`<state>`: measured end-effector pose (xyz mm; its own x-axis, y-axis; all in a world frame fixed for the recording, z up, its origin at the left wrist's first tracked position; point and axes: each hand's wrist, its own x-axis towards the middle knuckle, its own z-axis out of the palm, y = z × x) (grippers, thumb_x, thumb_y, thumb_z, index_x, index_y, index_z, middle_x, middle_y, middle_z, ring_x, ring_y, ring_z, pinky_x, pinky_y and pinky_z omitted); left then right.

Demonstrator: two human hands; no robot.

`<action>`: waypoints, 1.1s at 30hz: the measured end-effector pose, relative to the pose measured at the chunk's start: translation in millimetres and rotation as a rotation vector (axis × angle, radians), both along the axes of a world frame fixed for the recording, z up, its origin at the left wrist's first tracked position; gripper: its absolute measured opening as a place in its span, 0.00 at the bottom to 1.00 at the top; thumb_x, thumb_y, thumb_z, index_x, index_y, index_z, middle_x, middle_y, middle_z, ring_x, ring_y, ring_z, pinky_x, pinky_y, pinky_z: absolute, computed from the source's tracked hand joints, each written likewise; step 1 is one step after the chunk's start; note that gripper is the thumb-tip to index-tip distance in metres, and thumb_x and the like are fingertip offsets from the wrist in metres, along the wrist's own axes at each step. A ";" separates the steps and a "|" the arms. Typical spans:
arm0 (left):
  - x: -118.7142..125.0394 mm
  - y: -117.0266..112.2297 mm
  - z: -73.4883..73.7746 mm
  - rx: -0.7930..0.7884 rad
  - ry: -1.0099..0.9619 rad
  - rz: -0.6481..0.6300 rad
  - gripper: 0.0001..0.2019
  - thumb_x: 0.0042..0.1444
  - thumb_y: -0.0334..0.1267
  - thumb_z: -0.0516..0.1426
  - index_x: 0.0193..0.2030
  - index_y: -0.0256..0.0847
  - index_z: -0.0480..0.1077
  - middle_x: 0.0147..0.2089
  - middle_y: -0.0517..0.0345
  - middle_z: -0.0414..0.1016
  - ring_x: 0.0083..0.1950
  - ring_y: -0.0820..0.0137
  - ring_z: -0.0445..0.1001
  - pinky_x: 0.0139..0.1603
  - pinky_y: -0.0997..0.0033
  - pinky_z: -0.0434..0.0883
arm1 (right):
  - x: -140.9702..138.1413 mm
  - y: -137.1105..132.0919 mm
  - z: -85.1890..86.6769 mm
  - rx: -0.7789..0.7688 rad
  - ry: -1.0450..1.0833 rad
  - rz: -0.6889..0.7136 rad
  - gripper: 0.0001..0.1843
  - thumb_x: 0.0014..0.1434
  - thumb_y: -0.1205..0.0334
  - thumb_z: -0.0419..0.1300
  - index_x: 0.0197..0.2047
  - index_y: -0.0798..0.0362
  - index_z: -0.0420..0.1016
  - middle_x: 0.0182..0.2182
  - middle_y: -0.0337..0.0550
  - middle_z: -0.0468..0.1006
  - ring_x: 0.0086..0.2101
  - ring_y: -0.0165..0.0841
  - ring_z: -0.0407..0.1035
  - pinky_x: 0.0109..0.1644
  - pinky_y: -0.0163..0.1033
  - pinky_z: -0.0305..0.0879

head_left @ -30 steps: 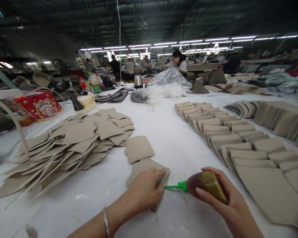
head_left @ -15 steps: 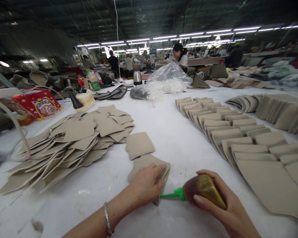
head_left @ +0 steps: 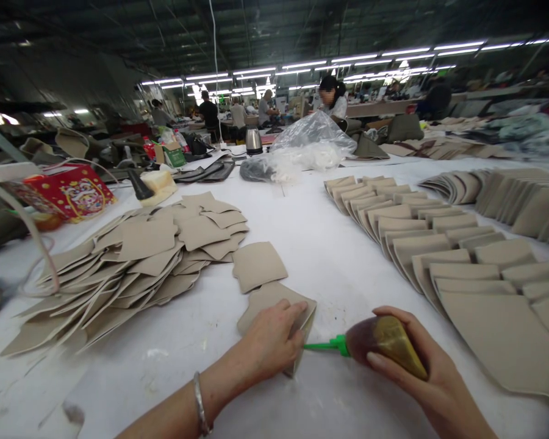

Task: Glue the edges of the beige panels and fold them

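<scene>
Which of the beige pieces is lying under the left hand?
The beige piece between the left pile and the right rows, just on the near side of a single loose piece. Only this one has the left hand on it.

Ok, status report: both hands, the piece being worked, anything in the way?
Left hand on beige piece. Right hand gripping bottle, green nozzle near the piece's edge. Left fingers close to nozzle tip; no other obstruction seen.
</scene>
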<state>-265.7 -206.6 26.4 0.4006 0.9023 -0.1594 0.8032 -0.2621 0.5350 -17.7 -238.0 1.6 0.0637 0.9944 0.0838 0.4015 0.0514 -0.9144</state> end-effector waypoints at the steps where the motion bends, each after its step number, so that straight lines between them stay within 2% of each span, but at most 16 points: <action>1: 0.0 0.3 -0.1 -0.003 -0.003 0.000 0.24 0.59 0.37 0.48 0.61 0.43 0.68 0.44 0.51 0.73 0.45 0.59 0.74 0.46 0.63 0.69 | 3.7 3.7 -1.0 0.018 -0.029 -0.001 0.30 0.51 0.43 0.67 0.53 0.46 0.68 0.42 0.39 0.75 0.39 0.37 0.72 0.42 0.34 0.67; 4: 0.3 1.2 0.2 -0.011 -0.003 0.003 0.24 0.58 0.37 0.48 0.61 0.43 0.68 0.43 0.51 0.73 0.44 0.58 0.74 0.45 0.63 0.70 | 6.7 6.4 -1.1 0.044 -0.044 -0.018 0.30 0.51 0.44 0.68 0.53 0.46 0.68 0.41 0.39 0.75 0.37 0.37 0.72 0.41 0.34 0.68; 8: 1.9 1.7 1.7 -0.026 -0.012 0.005 0.27 0.57 0.37 0.49 0.64 0.41 0.66 0.46 0.49 0.73 0.47 0.57 0.74 0.47 0.62 0.69 | 3.2 0.9 -0.8 0.048 -0.006 0.003 0.27 0.53 0.43 0.65 0.53 0.46 0.68 0.43 0.39 0.75 0.41 0.38 0.72 0.44 0.34 0.67; 14: 2.7 2.2 2.4 -0.038 -0.018 0.013 0.27 0.57 0.37 0.49 0.64 0.41 0.66 0.46 0.49 0.73 0.46 0.57 0.74 0.46 0.62 0.70 | 12.5 7.6 -3.8 0.147 -0.121 0.012 0.27 0.53 0.46 0.67 0.53 0.47 0.68 0.42 0.40 0.75 0.37 0.37 0.73 0.41 0.34 0.69; 19: 1.1 3.9 0.9 -0.043 -0.049 0.004 0.28 0.56 0.36 0.49 0.65 0.41 0.65 0.49 0.49 0.74 0.49 0.58 0.74 0.50 0.62 0.69 | 11.5 6.2 -5.1 0.110 -0.077 0.037 0.26 0.54 0.46 0.66 0.53 0.46 0.68 0.45 0.40 0.75 0.42 0.38 0.72 0.46 0.35 0.68; 24: 2.0 3.8 1.9 -0.058 -0.046 0.008 0.29 0.56 0.36 0.49 0.66 0.39 0.65 0.50 0.48 0.74 0.51 0.56 0.73 0.52 0.60 0.69 | 12.9 7.8 -5.3 0.137 -0.114 0.005 0.28 0.52 0.47 0.68 0.53 0.46 0.68 0.42 0.39 0.76 0.37 0.38 0.73 0.40 0.35 0.69; 29: 2.1 4.7 -0.8 -0.051 -0.061 0.006 0.29 0.56 0.35 0.49 0.66 0.39 0.65 0.50 0.49 0.74 0.51 0.58 0.73 0.54 0.62 0.68 | 1.8 -1.2 -3.1 0.073 0.010 0.012 0.25 0.54 0.47 0.65 0.52 0.46 0.69 0.44 0.39 0.75 0.42 0.39 0.71 0.46 0.37 0.65; 33: 1.2 4.7 -1.6 -0.046 -0.053 0.012 0.29 0.56 0.36 0.49 0.66 0.40 0.64 0.52 0.49 0.74 0.51 0.59 0.73 0.53 0.64 0.68 | 3.0 3.8 -1.5 0.079 -0.035 -0.055 0.28 0.51 0.45 0.67 0.52 0.46 0.69 0.44 0.39 0.74 0.40 0.39 0.71 0.46 0.39 0.65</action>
<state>-264.5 -202.0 24.9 0.3991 0.8991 -0.1796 0.7761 -0.2270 0.5883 -14.7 -234.2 0.1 0.1136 0.9798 0.1645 0.4368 0.0995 -0.8940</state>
